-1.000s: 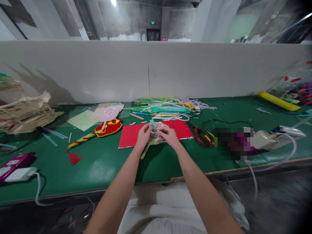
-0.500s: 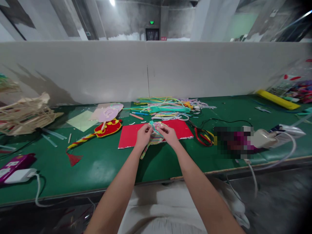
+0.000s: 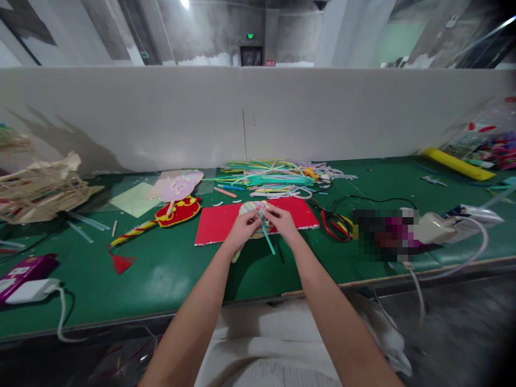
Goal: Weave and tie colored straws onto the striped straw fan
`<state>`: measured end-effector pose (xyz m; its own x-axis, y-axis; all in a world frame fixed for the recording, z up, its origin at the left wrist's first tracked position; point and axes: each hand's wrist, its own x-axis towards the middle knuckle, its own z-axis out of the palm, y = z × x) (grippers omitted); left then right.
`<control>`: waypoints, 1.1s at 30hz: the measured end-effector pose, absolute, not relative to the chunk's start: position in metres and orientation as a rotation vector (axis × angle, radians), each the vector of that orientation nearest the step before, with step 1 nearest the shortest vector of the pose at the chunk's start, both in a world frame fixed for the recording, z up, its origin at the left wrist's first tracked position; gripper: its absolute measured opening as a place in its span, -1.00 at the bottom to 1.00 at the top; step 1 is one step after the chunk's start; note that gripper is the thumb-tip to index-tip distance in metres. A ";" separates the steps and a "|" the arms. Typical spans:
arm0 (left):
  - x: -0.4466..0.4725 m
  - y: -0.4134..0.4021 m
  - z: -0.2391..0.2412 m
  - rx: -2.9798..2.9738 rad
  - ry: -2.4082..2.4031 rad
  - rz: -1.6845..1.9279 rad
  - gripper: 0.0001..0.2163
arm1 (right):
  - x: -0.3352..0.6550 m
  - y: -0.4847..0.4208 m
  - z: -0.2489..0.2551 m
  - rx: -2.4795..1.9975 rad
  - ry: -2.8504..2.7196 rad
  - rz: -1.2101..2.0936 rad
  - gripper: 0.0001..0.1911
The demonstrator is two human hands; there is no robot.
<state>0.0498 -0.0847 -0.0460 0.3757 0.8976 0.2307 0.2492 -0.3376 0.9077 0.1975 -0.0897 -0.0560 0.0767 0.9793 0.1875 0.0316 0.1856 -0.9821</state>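
Note:
My left hand point(image 3: 243, 227) and my right hand point(image 3: 283, 221) meet fingertip to fingertip, both closed in a pinch on a turquoise pipe cleaner point(image 3: 268, 241). Its straight end hangs down toward me; the part between the fingers is mostly covered. Right beneath lies a small pastel-striped round fan point(image 3: 246, 207) with a pinkish bit near its middle. The fan's handle point(image 3: 236, 255) pokes out by my left wrist. Under the fan is a red board point(image 3: 215, 221) with a ragged white edge, resting on the green table point(image 3: 161, 293).
Behind the board lies a heap of coloured pipe cleaners point(image 3: 278, 177). Red-handled scissors point(image 3: 336, 227) sit to the right. A red and yellow fan point(image 3: 179, 212) with a tassel and a lilac fan point(image 3: 183, 185) are on the left, beyond a purple power strip point(image 3: 30, 274).
The turquoise pipe cleaner, bunched at my fingertips before, now has an end pointing down toward me. My hands have shifted slightly right, and more of the striped fan shows.

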 end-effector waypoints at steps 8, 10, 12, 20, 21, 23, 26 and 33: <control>0.053 -0.088 -0.044 1.862 1.023 0.993 -0.76 | 0.196 -0.090 -0.057 -1.071 -1.334 0.866 -0.74; 0.054 -0.088 -0.043 1.873 1.028 1.017 -0.76 | 0.194 -0.092 -0.057 -1.084 -1.337 0.805 -0.73; 0.055 -0.089 -0.044 1.898 1.036 1.045 -0.75 | 0.192 -0.094 -0.055 -1.103 -1.354 0.726 -0.71; 0.057 -0.090 -0.047 1.932 1.046 1.078 -0.77 | 0.189 -0.102 -0.050 -1.150 -1.428 0.466 -0.75; 0.057 -0.089 -0.048 1.912 1.045 1.075 -0.77 | 0.189 -0.102 -0.049 -1.148 -1.432 0.461 -0.76; 0.057 -0.089 -0.048 1.865 1.040 1.060 -0.76 | 0.189 -0.102 -0.049 -1.134 -1.429 0.479 -0.77; 0.057 -0.087 -0.050 1.807 1.044 1.039 -0.76 | 0.190 -0.099 -0.050 -1.097 -1.387 0.604 -0.77; 0.055 -0.084 -0.052 1.712 1.152 1.214 -0.80 | 0.190 -0.090 -0.058 -1.096 -1.327 0.877 -0.71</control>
<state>0.0553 -0.0837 -0.0520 0.1529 0.9411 0.3015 0.2515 -0.3321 0.9091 0.1897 -0.0898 -0.0583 0.0822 0.9523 0.2938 0.1029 0.2851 -0.9530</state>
